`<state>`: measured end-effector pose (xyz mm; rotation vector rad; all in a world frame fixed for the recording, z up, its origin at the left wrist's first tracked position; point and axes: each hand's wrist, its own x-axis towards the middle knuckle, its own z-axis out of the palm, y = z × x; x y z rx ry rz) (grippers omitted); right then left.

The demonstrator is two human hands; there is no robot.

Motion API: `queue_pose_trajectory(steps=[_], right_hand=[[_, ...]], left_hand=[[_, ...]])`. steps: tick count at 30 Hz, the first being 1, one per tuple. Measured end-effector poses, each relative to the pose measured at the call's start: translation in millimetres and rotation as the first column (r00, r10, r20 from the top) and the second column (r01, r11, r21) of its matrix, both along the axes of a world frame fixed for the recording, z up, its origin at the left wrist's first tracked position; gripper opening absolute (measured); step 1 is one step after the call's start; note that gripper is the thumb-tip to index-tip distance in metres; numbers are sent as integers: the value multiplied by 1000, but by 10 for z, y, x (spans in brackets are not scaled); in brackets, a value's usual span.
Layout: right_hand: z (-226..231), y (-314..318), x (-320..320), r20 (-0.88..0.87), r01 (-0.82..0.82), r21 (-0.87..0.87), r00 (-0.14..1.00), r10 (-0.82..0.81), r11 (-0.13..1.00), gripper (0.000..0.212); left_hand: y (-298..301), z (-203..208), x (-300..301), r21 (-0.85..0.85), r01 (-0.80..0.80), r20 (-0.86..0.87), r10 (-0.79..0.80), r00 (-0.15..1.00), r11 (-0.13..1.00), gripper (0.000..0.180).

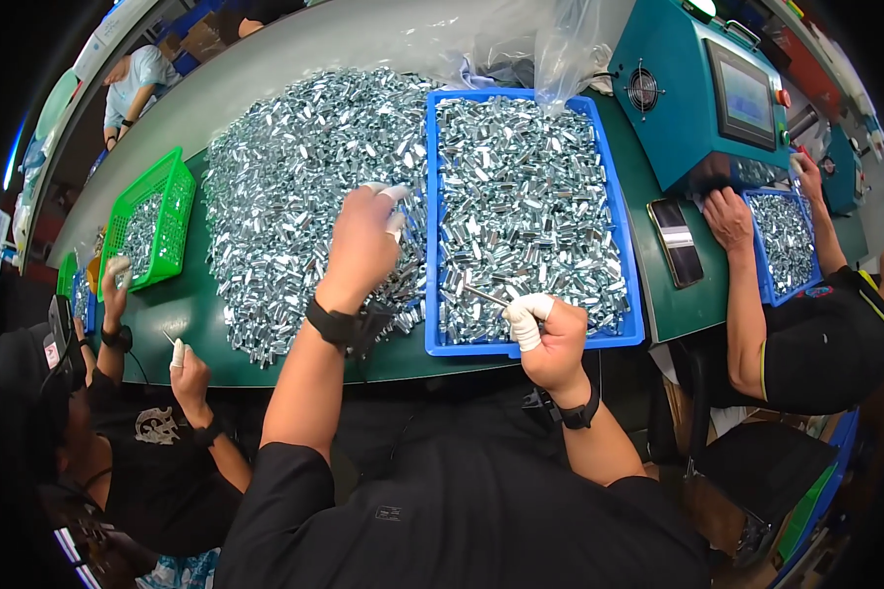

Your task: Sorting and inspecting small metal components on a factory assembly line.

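My left hand hangs over the right side of a large heap of small shiny metal pieces. White covers wrap some of its fingertips; motion smears them, so whether they hold a piece cannot be made out. In my right hand, closed fingers with white covers grip a thin metal rod, which points left and up. This hand is above the near edge of a blue tray filled with similar metal pieces. The rod's tip is over the pieces in the tray.
A green basket with metal pieces stands left, beside a co-worker's hands. A teal machine with a screen stands back right. Near it are a phone and another blue tray, with another worker's hand. A clear plastic bag hangs behind my tray.
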<state>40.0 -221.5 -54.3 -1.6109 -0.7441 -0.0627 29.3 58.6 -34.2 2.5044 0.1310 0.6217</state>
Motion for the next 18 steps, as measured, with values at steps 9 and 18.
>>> queue_pose_trajectory(steps=[9, 18], right_hand=[[79, -5, -2, 10, -6, -58, 1000, 7, 998, 17], [58, 14, 8, -132, -54, 20, 990, 56, 998, 20]], left_hand=[[104, 90, -50, 89, -59, -180, 74, 981, 994, 22], [-403, 366, -502, -445, 378, -8, -426, 905, 812, 21]])
